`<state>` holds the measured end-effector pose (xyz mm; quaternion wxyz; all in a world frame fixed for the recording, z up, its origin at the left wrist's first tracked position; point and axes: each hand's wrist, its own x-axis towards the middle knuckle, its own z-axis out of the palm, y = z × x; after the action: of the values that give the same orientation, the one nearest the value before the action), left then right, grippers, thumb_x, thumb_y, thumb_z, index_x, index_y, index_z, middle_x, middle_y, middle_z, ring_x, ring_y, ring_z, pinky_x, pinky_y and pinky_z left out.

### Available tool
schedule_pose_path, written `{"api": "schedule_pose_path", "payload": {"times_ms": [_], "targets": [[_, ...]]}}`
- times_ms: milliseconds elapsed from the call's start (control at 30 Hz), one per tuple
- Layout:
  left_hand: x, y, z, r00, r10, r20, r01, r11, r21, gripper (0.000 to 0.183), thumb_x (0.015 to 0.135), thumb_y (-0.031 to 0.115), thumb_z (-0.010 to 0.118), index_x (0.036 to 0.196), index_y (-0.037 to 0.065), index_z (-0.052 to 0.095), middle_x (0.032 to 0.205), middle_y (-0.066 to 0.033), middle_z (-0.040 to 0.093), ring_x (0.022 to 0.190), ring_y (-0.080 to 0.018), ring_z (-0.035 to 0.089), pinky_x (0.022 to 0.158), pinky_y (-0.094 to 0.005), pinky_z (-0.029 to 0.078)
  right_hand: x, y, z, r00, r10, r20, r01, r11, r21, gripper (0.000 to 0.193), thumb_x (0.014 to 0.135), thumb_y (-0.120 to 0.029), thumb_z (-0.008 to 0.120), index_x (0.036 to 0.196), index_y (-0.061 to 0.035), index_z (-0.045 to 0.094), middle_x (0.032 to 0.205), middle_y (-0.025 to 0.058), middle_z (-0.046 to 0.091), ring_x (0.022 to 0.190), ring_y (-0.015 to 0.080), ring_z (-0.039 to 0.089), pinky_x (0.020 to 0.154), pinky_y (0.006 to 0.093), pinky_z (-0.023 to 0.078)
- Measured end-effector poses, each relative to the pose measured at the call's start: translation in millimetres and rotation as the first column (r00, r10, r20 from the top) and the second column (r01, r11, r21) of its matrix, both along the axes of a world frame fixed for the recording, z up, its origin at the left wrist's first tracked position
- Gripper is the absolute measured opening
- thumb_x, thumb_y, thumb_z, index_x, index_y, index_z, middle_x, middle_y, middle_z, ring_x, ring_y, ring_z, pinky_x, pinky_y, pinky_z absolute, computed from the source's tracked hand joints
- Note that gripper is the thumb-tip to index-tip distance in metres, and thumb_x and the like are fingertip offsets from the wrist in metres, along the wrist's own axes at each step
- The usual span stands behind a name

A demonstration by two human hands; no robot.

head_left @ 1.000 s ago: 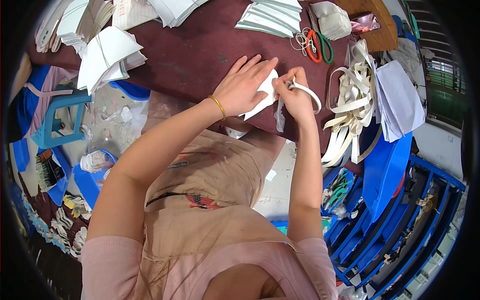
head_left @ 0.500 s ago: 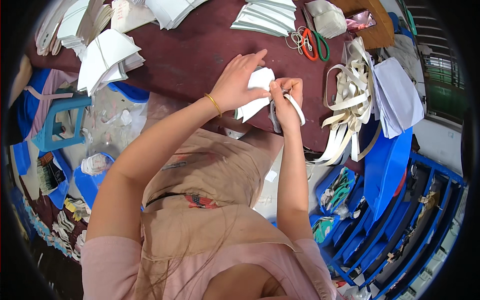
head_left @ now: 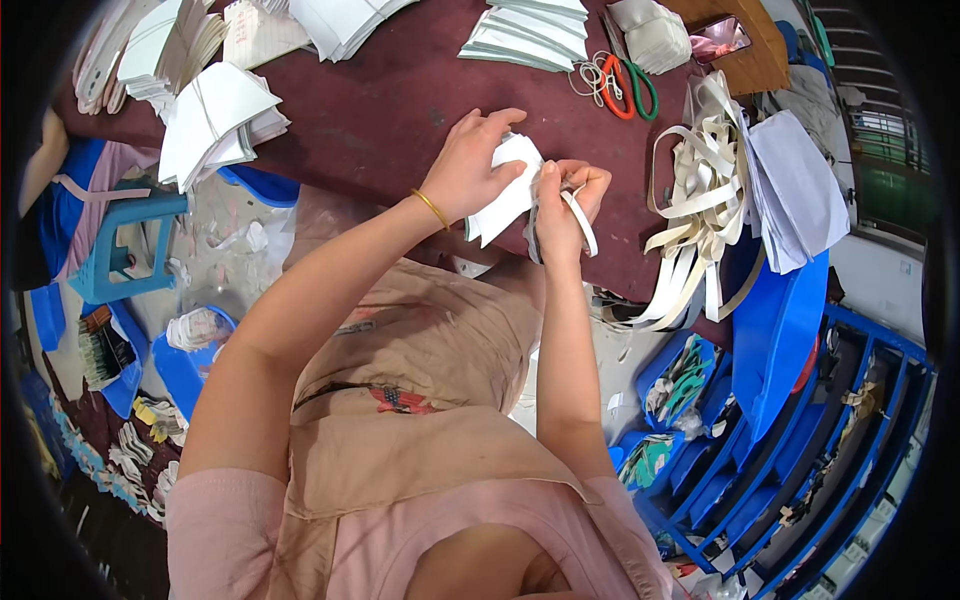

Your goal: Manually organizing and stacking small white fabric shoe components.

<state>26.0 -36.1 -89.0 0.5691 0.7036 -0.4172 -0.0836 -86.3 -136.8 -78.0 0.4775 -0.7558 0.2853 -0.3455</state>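
A small stack of white cut pieces (head_left: 508, 200) lies at the near edge of the dark red table. My left hand (head_left: 470, 165) holds its left side, thumb across the top and the other fingers stretched toward the far end. My right hand (head_left: 568, 205) is closed at the stack's right edge, thumb and index finger pinched together. A narrow white strip (head_left: 583, 228) loops out of that fist. A greyish strip (head_left: 533, 238) hangs beside the right thumb; what its upper end joins is hidden.
Tied white stacks (head_left: 215, 115) lie at the left and more white pieces (head_left: 530, 35) at the far side. Scissors with red and green handles (head_left: 630, 88) rest near a phone (head_left: 722, 40). Cream straps (head_left: 700, 190) drape over the right edge, above a blue rack (head_left: 780, 470).
Both hands and the white pieces have shifted slightly left. My right hand has turned a little, and the strip loop moved with it.
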Motion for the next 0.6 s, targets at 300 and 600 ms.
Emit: {"api": "schedule_pose_path", "payload": {"times_ms": [300, 600], "targets": [[0, 0, 0, 0.999, 0.01, 0.047, -0.012, 0.999, 0.045, 0.057, 0.075, 0.015, 0.068, 0.125, 0.004, 0.045, 0.098, -0.0176, 0.06, 0.1, -0.0345, 0.052, 0.103, -0.0442, 0.033, -2, -6, 0, 0.994, 0.02, 0.11, -0.04, 0.983, 0.181, 0.028, 0.088, -0.01, 0.06, 0.088, -0.0076, 0.032, 0.081, 0.0088, 0.054, 0.059, 0.011, 0.053, 0.052, 0.0261, 0.046], [2, 4, 3, 0.995, 0.002, 0.104, -0.013, 0.994, 0.104, 0.069, 0.076, 0.016, 0.067, 0.135, 0.006, 0.034, 0.102, -0.0185, 0.06, 0.104, -0.037, 0.051, 0.106, -0.0467, 0.03, 16, -28, 38, 0.87, 0.228, -0.438, -0.255, 0.967, -0.003, 0.04, 0.074, -0.02, 0.077, 0.087, -0.0056, 0.042, 0.067, 0.0062, 0.055, 0.06, 0.0134, 0.054, 0.051, 0.0292, 0.044]]}}
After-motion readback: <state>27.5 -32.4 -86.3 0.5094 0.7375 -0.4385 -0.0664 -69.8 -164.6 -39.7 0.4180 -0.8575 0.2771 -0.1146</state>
